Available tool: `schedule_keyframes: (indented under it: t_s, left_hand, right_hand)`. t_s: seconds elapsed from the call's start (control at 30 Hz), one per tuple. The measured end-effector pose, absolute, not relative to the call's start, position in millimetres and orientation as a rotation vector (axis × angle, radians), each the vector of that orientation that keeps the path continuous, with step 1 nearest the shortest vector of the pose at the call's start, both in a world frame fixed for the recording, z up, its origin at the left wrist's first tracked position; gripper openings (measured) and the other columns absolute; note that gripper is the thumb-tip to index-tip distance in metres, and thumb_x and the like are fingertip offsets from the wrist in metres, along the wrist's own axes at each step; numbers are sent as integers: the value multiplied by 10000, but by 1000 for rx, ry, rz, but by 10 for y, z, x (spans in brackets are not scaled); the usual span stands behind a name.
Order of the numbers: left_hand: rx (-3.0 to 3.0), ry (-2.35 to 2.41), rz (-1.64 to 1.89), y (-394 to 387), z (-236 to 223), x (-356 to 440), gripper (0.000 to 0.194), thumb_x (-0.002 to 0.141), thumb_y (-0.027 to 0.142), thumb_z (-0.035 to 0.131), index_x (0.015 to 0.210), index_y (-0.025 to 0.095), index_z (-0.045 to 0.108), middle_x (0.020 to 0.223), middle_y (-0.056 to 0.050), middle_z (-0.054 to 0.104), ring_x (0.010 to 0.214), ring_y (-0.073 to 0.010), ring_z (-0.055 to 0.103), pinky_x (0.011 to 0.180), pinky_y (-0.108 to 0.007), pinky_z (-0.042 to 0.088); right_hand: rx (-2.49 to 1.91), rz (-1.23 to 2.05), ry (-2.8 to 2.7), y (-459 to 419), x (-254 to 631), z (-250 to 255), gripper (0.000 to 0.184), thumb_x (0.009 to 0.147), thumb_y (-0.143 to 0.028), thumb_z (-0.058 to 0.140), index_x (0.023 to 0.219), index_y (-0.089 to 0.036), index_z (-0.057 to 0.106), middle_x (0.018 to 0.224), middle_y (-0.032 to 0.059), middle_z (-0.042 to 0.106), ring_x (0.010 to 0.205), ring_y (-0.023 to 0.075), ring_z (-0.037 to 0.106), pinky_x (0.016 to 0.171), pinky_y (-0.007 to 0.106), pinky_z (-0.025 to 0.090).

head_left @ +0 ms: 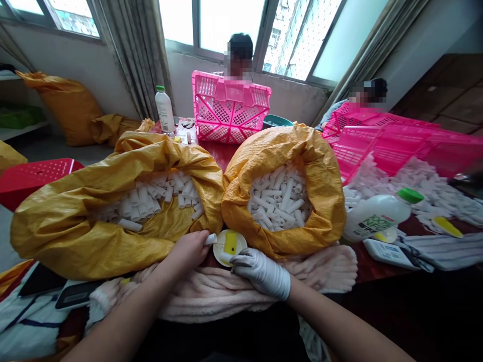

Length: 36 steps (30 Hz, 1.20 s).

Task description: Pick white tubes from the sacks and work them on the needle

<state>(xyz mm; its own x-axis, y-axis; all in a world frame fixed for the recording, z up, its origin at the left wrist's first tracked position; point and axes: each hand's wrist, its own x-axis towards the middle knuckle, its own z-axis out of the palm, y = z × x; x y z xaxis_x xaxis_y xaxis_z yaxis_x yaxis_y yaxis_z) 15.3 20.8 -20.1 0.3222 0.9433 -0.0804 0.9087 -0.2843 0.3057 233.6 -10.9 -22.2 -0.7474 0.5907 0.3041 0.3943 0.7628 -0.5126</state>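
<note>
**Left hand (186, 251) closes on white tube (210, 239)**

Its fingers curl tight, the tube poking out just beside a round white dish (241, 246) with a yellow pad (230, 243). The gloved right hand (260, 274) lies half-curled on pink fleece (211, 296); whether it grips anything, I cannot tell. Yellow sacks (324, 201) sit ahead of both hands.

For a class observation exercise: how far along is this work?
Looks done: white tubes heaped beside the pink basket. In hand: the bare left hand holds one tube over a round yellow-marked disc, gloved right hand beside it. Left: two yellow sacks full of tubes.
</note>
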Motion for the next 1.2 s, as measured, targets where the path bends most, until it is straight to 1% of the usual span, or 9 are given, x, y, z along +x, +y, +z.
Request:
schedule_keyframes:
  t_s: [0.13, 0.27, 0.47, 0.57, 0.63, 0.7, 0.87, 1.03, 1.2]
  left_hand:
    - [2404, 1712, 303, 188, -155, 148, 154, 806, 294, 423, 808, 182, 529, 893, -62, 568, 874, -196, 514, 782, -304, 364]
    - [2396, 1494, 418, 113, -33, 175, 109, 800, 257, 425, 796, 195, 515, 813, -20, 572, 795, -156, 520, 729, -258, 370]
    - [2323, 1301, 324, -37, -33, 353, 195, 816, 378, 417, 813, 200, 496, 742, -8, 601, 677, -144, 559, 593, -226, 384]
    - [2449, 1448, 253, -102, -81, 503, 247, 830, 379, 372, 793, 182, 516, 719, -44, 614, 666, -181, 570, 610, -273, 388]
    - [2488, 1486, 192, -130, -82, 584, 268, 826, 385, 365, 793, 177, 530, 711, -58, 620, 655, -191, 573, 605, -286, 384]
    - [2452, 1443, 142, -140, -51, 624, 289, 811, 419, 376, 811, 183, 543, 711, -55, 622, 643, -184, 573, 576, -271, 375]
    - [2171, 1121, 168, -122, 47, 601, 264, 778, 427, 434, 793, 199, 565, 747, 4, 615, 667, -131, 549, 568, -215, 363]
    - [1831, 836, -16, -164, 153, 678, 334, 749, 467, 464, 842, 172, 589, 671, 28, 559, 575, -94, 482, 516, -177, 363]
    - [2108, 812, 14, 1, 456, 447, 363, 745, 447, 506, 1058, 268, 547, 907, 13, 619, 762, -128, 548, 652, -193, 406]
  right_hand:
    - [-792, 656, -2059, -60, 2291, -318, 219, 846, -179, 436, 1033, -245, 528, 1068, 59, 576, 1020, 167, 533, 893, 354, 450]
    - [-873, 896, -1566, -11, 2239, -321, 287, 845, -216, 448, 1129, -255, 431, 1134, 74, 538, 1008, 175, 554, 805, 329, 512]
    - [-773, 720, -1997, -36, 2325, 60, 243, 831, -211, 484, 1073, -227, 506, 1119, 64, 552, 1053, 173, 513, 918, 347, 420]
    - [-1085, 751, -2045, -15, 2314, 133, 229, 865, -339, 418, 892, -174, 574, 850, 45, 623, 793, 147, 584, 721, 267, 472]
    - [-1299, 744, -2023, -4, 2279, 101, 372, 879, -408, 347, 681, -166, 548, 604, -1, 550, 575, 110, 527, 557, 223, 432]
    - [-1350, 693, -2029, -20, 2252, 42, 426, 879, -436, 325, 598, -167, 498, 532, -20, 479, 504, 91, 462, 493, 206, 376]
    - [-1142, 561, -2090, -142, 2283, -34, 439, 894, -393, 290, 601, -163, 522, 530, -6, 491, 500, 87, 448, 498, 209, 339]
    - [-947, 364, -2207, -260, 2346, 142, 407, 890, -326, 292, 613, -174, 548, 543, 16, 521, 518, 111, 469, 522, 239, 355]
    - [-1365, 476, -1948, -731, 2994, 154, 173, 807, -323, 478, 860, -217, 603, 795, 38, 659, 703, 157, 606, 638, 240, 484]
